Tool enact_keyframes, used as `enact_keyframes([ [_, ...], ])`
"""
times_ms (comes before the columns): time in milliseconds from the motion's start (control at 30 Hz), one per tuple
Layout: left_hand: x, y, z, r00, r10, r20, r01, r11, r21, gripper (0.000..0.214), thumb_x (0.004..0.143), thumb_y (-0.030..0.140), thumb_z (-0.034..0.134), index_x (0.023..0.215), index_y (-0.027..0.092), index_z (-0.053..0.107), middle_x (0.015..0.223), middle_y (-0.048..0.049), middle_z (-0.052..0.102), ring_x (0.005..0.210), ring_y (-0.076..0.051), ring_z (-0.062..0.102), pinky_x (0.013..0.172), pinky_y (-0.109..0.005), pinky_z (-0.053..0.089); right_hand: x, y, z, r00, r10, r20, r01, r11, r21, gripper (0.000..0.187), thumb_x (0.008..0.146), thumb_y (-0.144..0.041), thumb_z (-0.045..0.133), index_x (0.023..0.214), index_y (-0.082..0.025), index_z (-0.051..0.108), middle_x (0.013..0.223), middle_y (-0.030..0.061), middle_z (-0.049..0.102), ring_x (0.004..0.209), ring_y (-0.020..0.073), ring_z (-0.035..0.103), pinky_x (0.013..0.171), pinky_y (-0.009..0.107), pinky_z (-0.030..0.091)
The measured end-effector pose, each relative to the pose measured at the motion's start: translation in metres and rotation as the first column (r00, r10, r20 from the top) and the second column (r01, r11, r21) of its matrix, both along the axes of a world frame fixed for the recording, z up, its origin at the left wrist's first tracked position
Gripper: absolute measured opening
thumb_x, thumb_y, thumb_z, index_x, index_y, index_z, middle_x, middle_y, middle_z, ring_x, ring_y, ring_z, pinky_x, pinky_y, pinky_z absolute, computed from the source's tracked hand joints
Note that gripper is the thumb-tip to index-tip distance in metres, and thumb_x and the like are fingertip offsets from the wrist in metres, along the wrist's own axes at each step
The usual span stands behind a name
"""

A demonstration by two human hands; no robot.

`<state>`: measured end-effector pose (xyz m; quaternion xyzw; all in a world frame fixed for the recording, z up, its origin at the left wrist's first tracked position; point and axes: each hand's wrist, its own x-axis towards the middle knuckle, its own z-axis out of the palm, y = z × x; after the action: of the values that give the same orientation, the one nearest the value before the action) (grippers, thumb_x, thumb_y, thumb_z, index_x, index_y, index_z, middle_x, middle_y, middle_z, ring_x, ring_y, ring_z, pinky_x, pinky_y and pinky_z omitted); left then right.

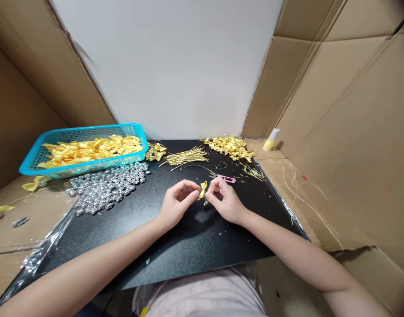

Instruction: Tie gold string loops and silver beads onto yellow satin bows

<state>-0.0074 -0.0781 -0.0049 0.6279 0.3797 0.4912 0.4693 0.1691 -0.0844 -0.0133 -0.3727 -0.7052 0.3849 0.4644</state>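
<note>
My left hand (177,203) and my right hand (226,201) meet above the middle of a black board (175,246). Both pinch a small yellow ribbon bow (202,189) between their fingertips, the left from one side, the right from the other. A small silvery piece hangs just under the bow; I cannot make out what it is. A pink thread snipper (225,178) lies on the board just beyond my right hand.
A blue basket (33,159) of yellow ribbon pieces stands at the back left. A heap of silver beads (106,186) lies before it. Gold wire lengths (187,156), finished yellow bows (231,147) and a thread spool (271,139) lie at the back. Cardboard walls stand on both sides.
</note>
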Motion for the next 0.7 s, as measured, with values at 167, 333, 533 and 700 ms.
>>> enact_keyframes([
  [167,0.0012,0.0068,-0.0079,0.975,-0.13,0.179,0.164,0.968,-0.189,0.027,0.071,0.032,0.076,0.092,0.018,0.065,0.076,-0.001,0.066,0.065,-0.012,0.058,0.056,-0.02,0.045,0.0006,-0.0023,0.0021,1.0,0.007,0.011,-0.007,1.0,0.005,0.017,0.085,-0.027,0.055,0.079,-0.023,0.039,0.068,-0.0049,0.049,0.06,0.0108,0.048,0.062,0.026,0.041],
  [333,0.0036,0.007,-0.0077,0.938,-0.17,0.303,0.244,0.944,-0.224,0.028,0.068,0.026,0.079,0.091,0.018,0.064,0.074,0.0003,0.064,0.062,-0.009,0.055,0.052,-0.017,0.043,0.0014,-0.0024,0.0027,1.0,0.0,-0.019,0.0,1.0,-0.01,0.012,0.082,-0.026,0.061,0.088,-0.022,0.051,0.07,-0.0029,0.057,0.062,0.012,0.054,0.064,0.027,0.044],
  [533,0.0015,0.0058,-0.007,0.94,-0.133,0.313,0.201,0.959,-0.198,0.024,0.067,0.024,0.08,0.088,0.019,0.071,0.077,-0.0004,0.068,0.064,-0.01,0.058,0.057,-0.02,0.048,0.0012,0.0041,0.0009,0.998,-0.015,-0.066,0.013,1.0,-0.026,0.008,0.08,-0.028,0.066,0.079,-0.02,0.065,0.078,0.0031,0.065,0.073,0.0161,0.059,0.071,0.032,0.048],
  [700,0.0016,0.0071,-0.008,0.946,-0.068,0.316,0.168,0.94,-0.299,0.028,0.062,0.025,0.083,0.088,0.018,0.078,0.082,-0.0044,0.073,0.068,-0.013,0.062,0.066,-0.027,0.052,-0.0022,0.0069,-0.0012,0.972,0.01,-0.233,-0.023,0.998,-0.051,0.015,0.079,-0.033,0.068,0.077,-0.02,0.062,0.086,0.0044,0.063,0.083,0.0171,0.061,0.078,0.033,0.051],
])
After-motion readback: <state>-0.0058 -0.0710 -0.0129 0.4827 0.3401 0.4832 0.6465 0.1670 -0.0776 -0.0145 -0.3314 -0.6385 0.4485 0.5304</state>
